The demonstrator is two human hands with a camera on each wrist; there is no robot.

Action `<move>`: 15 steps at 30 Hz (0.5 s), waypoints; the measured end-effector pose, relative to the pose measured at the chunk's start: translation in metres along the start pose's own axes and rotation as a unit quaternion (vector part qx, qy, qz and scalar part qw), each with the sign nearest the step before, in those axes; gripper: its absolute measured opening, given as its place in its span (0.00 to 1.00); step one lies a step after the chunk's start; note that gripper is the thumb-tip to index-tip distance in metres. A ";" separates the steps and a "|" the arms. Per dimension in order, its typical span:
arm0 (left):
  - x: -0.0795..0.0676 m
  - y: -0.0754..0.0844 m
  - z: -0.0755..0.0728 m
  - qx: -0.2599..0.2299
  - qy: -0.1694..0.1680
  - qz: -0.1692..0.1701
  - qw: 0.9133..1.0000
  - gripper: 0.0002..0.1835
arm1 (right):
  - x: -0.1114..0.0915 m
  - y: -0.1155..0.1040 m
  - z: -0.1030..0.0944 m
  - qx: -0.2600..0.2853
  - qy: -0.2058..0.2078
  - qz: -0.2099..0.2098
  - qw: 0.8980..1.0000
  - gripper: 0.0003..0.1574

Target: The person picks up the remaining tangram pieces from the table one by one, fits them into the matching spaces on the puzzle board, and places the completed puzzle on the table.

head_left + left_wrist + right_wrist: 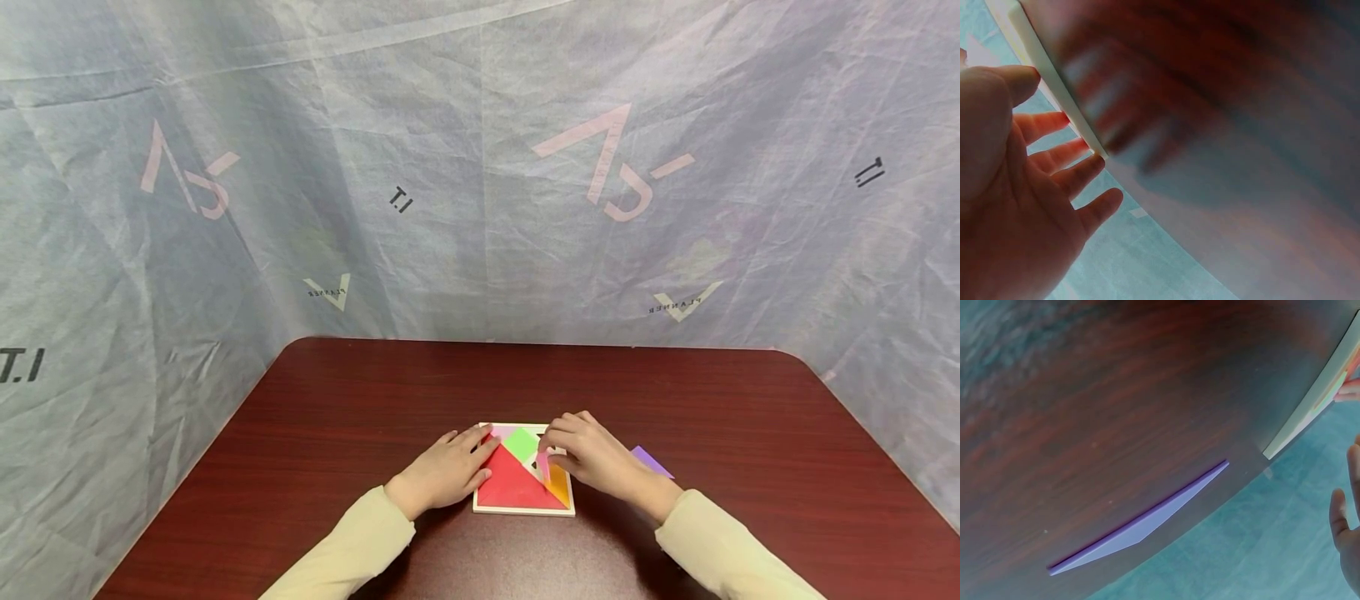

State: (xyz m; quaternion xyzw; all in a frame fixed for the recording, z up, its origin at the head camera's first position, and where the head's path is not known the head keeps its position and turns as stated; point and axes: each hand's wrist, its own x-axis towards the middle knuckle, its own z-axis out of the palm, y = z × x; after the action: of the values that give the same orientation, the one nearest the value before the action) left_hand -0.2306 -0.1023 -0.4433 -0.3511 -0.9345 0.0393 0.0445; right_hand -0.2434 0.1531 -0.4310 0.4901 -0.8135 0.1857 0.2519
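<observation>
A square tangram tray (525,512) with a pale rim lies on the table. In it are red pieces (513,485), a green piece (521,445), an orange piece (558,487) and a pink-lilac piece (504,432). My left hand (444,471) rests on the tray's left side, fingers extended; the left wrist view shows its fingertips along the rim. Over the tray's right half, my right hand (592,454) pinches a small pink piece (543,468), tilted up. Dark marks show on the pale tray floor beside it. The right fingers partly hide the upper right corner.
A purple tangram piece (1138,528) lies flat on the table to the right of the tray, partly behind the right forearm in the head view. The dark red wooden table (360,392) has rounded far corners. Grey printed fabric (465,250) hangs around it.
</observation>
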 end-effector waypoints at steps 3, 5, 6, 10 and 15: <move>0.000 0.000 0.000 0.002 -0.001 -0.001 1.000 0.26 | 0.001 0.000 0.001 -0.005 -0.005 0.000 1.000 0.16; 0.000 0.000 0.000 0.002 -0.003 -0.002 1.000 0.26 | 0.001 -0.001 0.001 -0.011 -0.010 0.002 1.000 0.16; -0.001 0.000 0.000 0.003 -0.004 -0.002 1.000 0.26 | 0.001 -0.001 0.001 -0.014 -0.012 0.003 1.000 0.16; -0.001 0.001 -0.001 0.003 -0.005 -0.003 1.000 0.26 | 0.001 -0.001 0.002 -0.021 -0.020 0.006 1.000 0.15; -0.001 0.001 -0.002 0.004 -0.004 -0.001 1.000 0.26 | 0.002 -0.001 0.003 -0.022 -0.023 0.007 0.999 0.14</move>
State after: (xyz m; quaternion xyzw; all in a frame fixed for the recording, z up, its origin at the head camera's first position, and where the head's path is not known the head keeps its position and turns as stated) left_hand -0.2288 -0.1024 -0.4416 -0.3501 -0.9347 0.0450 0.0421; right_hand -0.2441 0.1495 -0.4325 0.4825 -0.8266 0.1581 0.2427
